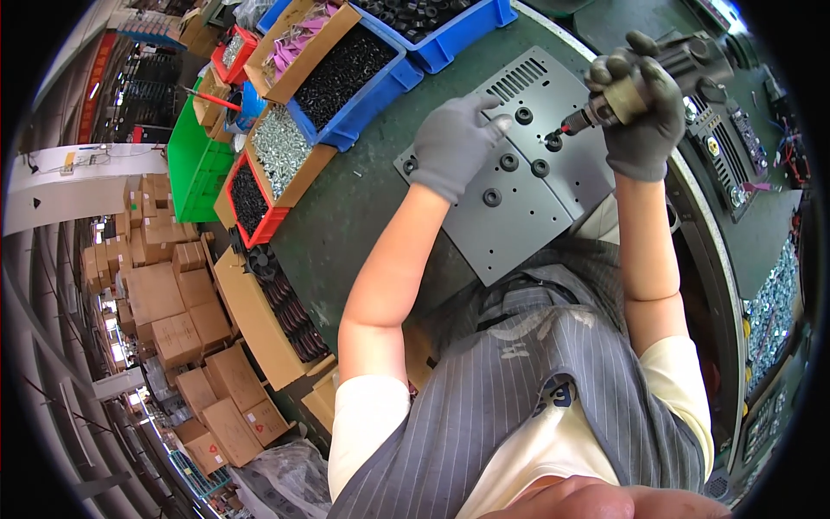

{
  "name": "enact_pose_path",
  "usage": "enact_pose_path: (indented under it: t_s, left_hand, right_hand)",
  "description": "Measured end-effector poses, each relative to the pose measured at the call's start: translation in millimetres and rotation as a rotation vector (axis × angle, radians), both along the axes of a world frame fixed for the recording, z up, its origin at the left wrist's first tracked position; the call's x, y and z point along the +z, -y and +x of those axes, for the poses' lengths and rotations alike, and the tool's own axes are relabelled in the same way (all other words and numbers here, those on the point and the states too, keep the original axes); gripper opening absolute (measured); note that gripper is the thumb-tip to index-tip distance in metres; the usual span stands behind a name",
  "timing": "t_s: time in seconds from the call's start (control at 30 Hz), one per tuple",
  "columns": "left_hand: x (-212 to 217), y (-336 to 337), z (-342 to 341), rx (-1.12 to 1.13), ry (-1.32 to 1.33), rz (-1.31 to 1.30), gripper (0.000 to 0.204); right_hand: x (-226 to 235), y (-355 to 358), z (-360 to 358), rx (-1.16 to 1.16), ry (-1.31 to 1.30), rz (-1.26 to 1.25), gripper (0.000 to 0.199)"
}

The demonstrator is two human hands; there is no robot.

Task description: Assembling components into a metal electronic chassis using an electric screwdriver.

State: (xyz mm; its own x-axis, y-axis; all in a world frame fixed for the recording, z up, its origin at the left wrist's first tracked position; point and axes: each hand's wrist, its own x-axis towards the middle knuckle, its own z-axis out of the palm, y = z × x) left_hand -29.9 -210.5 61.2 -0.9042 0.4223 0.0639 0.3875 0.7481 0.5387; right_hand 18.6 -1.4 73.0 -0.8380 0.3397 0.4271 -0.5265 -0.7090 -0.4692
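A grey metal panel (529, 227) with slots and holes lies on the green bench in front of me, bearing several black round rubber feet (508, 162). My right hand (644, 117), in a grey glove, is wrapped round a power screwdriver (624, 99). Its red-marked tip meets a rubber foot (553, 141) on the panel's right part. Over the panel's upper left is my gloved left hand (456, 143), thumb and forefinger apart, close to another rubber foot (524, 115). Its palm side is hidden, and nothing shows between those fingers.
Blue bins (353, 134) of black parts stand beyond my left hand. Beside them are a cardboard tray of silver screws (278, 156), a red bin (266, 227) of black screws and a green bin (194, 164). On the right, past a curved metal edge, lies another slotted panel (722, 160).
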Motion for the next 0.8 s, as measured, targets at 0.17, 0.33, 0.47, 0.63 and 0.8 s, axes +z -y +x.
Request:
enact_pose_path:
  t_s: [0.17, 0.33, 0.47, 0.63, 0.8]
  left_hand:
    - [-6.7, -22.4, -14.4, -0.081, -0.059, -0.100, 0.041]
    - [-5.9, -3.5, -28.3, 0.050, -0.056, -0.063, 0.033]
    - [-15.3, 6.9, -35.8, 0.083, -0.021, 0.022, 0.031]
    - [-21.5, -4.4, -32.1, 0.040, -0.026, -0.097, 0.030]
    - [-28.2, -3.3, -33.0, 0.079, -0.006, -0.080, 0.029]
  right_hand:
    - [0.2, 4.6, -28.6, -0.178, 0.133, 0.149, 0.028]
    - [6.7, 14.4, -47.4, -0.205, 0.186, 0.344, 0.042]
    - [17.1, 35.6, -68.1, -0.173, 0.213, 0.351, 0.039]
    - [4.6, 54.9, -97.1, -0.140, 0.206, 0.545, 0.039]
    - [-5.3, 75.0, -109.4, -0.054, 0.277, 0.735, 0.034]
